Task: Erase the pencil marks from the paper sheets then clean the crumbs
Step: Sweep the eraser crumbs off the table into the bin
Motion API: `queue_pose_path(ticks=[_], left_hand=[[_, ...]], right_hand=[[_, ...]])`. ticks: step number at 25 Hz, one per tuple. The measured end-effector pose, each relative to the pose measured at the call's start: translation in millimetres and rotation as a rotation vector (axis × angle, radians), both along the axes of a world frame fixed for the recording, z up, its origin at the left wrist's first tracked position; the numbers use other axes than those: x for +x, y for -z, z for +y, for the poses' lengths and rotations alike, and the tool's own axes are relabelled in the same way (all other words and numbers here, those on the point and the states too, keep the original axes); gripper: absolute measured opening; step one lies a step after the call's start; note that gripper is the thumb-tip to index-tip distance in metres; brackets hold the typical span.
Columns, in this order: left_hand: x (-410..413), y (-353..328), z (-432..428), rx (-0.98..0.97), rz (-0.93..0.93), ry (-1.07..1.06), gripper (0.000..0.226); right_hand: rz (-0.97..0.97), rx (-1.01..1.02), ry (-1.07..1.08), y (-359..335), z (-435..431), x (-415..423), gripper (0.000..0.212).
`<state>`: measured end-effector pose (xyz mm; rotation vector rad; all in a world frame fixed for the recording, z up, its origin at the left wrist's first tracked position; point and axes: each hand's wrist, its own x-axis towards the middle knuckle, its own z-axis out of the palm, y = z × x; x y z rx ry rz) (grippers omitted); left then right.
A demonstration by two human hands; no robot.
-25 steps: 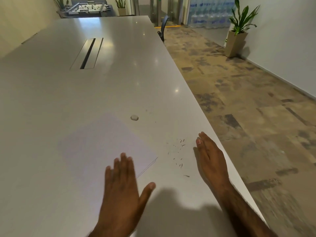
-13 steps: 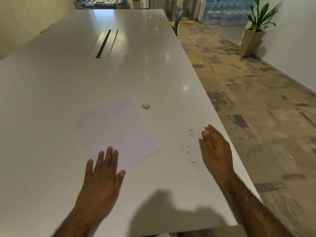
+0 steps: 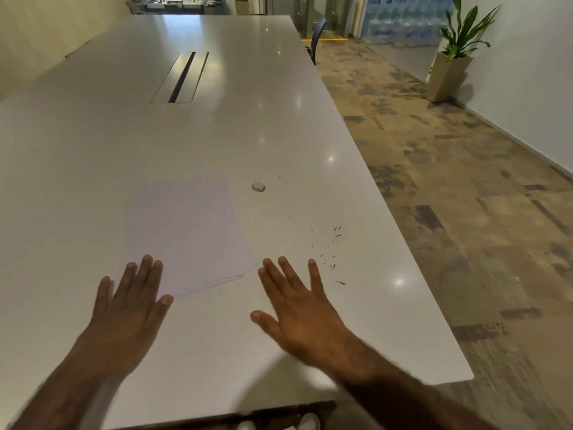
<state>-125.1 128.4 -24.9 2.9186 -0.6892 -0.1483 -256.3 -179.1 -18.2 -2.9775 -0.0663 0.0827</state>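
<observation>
Thin stack of pale lilac-white paper sheets (image 3: 186,231) lies flat on glossy white table (image 3: 217,135), near corner slightly fanned, so several loose sheets. No pencil marks visible on the top sheet.

Left grip (image 3: 130,308): bare hand, flat, fingers straight, nothing held; fingertips at the stack's near-left edge, can't tell if pressing or hovering. Right grip (image 3: 297,308): bare hand, flat, fingers spread, nothing held, on or just over the table beside the stack's near-right corner.

Dark eraser crumbs (image 3: 328,246) scattered on the table right of the stack, just beyond the right fingertips and near the table's right edge. Small round pale object (image 3: 258,186) off the stack's far-right corner, maybe the eraser, too small to tell.

Handling, judged:
- Paper is light, floppy and slick on this glossy top; it will likely slide and fan if pushed from one side. Pin it with a flat palm, or pinch the fanned near corner to lift.
- Crumbs are tiny, near weightless and too small to pinch; they roll and scatter. Sweep with the hand's edge toward the table edge, with a cupped hand below.
</observation>
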Motion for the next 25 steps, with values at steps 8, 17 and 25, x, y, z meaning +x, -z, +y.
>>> queue_pose_path(ticks=[8,17,25], left_hand=[[-12.2,-26.9,-39.2,-0.212,0.025,0.138,0.091],[-5.8,-31.1,-150.1,-0.162,0.047,0.346,0.098],[18.0,-10.2,-230.4,-0.133,0.026,0.326,0.097]], right_hand=[[-0.002,-0.043,0.227,-19.3,-78.0,25.2,0.088],[0.085,0.011,0.787,7.4,-36.6,-62.7,0.105],[-0.079,0.278,0.503,-5.9,-95.4,24.8,0.083]])
